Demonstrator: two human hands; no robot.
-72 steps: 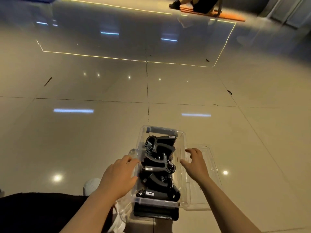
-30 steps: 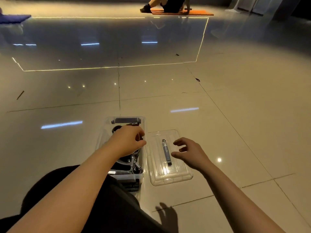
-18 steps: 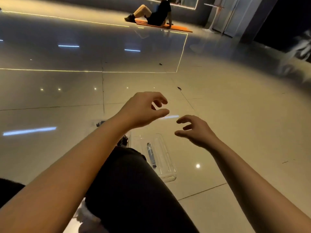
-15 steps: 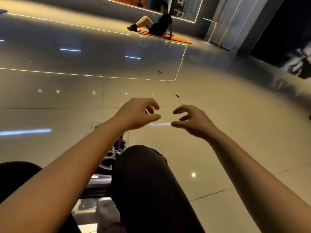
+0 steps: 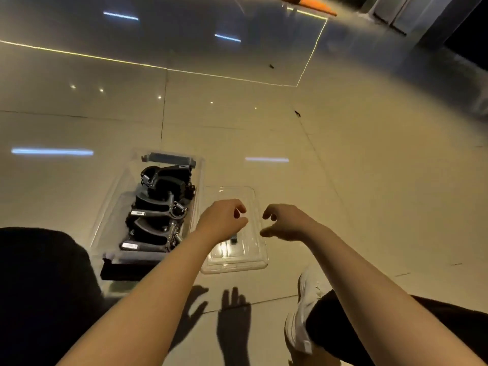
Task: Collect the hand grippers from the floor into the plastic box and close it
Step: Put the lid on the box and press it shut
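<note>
Box [image 5: 111,223] centre-left, grippers [image 5: 158,210] inside, uncovered. Lid [image 5: 237,262] just right of it, long axis up-frame (parallel to box). Your left hand [image 5: 224,220] and right hand [image 5: 286,221] hover above lid, fingers loosely curled, empty; left nearer box.

Both bare forearms reach forward side by side; the left hand [image 5: 224,218] and right hand [image 5: 286,221] hover with fingers loosely curled, holding nothing, fingertips facing each other, apart.
</note>
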